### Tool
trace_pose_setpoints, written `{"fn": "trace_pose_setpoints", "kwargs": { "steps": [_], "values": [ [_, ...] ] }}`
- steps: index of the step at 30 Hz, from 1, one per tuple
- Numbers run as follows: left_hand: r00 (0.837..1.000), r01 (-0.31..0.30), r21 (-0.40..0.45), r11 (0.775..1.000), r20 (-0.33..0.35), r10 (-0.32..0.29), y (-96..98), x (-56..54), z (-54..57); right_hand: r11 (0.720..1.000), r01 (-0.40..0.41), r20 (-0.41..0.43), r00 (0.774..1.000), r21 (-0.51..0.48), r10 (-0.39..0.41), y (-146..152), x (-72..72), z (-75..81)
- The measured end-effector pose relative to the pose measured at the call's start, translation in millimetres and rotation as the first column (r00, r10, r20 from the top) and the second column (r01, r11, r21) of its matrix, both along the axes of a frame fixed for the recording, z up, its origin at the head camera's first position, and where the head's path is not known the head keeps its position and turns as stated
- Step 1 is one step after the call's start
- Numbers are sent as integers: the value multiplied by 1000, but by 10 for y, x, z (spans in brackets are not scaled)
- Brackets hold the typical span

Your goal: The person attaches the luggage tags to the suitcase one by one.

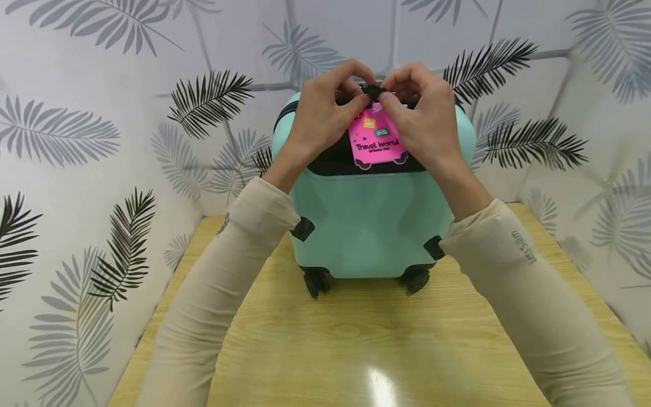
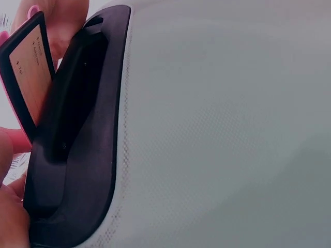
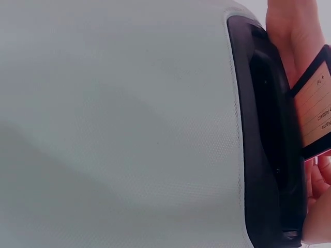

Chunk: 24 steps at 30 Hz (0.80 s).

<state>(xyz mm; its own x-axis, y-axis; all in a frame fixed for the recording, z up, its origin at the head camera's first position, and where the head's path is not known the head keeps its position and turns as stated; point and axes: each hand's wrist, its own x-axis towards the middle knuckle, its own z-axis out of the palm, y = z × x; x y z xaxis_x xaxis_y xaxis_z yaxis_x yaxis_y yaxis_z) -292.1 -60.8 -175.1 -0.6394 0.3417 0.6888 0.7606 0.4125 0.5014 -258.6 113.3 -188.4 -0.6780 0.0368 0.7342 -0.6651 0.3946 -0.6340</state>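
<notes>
Pinching a black strap (image 1: 373, 90), left grip (image 1: 325, 104) and right grip (image 1: 426, 110) flank a pink, lettered luggage tag (image 1: 377, 138). Counter (image 1: 305, 350) extends before the mint suitcase (image 1: 371, 226), side edges well apart.

A wood-grain table (image 1: 325, 345) carries a mint-green suitcase (image 1: 373, 226), upright on black wheels (image 1: 418, 281).

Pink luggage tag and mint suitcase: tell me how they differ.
The luggage tag is bright pink; the suitcase is mint green. The luggage tag is small and flat, the suitcase far larger and bulky. The suitcase stands on its wheels, while the luggage tag sits between the left hand and right hand. Both carry black details.
</notes>
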Motion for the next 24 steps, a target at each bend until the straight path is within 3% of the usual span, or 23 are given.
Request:
{"fn": "trace_pose_setpoints", "kwargs": {
  "steps": [10, 15, 24],
  "values": [
    [999, 43, 10, 999, -3, -43, -28, -13, -6, 999, -23, -2, 1000, -41, 23, 22, -13, -17],
    [999, 50, 36, 998, -10, -49, -41, -20, -1, 1000, -30, 24, 999, 3, 30, 7, -1, 0],
    [999, 35, 42, 999, -36, -34, -6, -19, -8, 1000, 31, 30, 999, -4, -31, -46, -17, 15]
  ]
}}
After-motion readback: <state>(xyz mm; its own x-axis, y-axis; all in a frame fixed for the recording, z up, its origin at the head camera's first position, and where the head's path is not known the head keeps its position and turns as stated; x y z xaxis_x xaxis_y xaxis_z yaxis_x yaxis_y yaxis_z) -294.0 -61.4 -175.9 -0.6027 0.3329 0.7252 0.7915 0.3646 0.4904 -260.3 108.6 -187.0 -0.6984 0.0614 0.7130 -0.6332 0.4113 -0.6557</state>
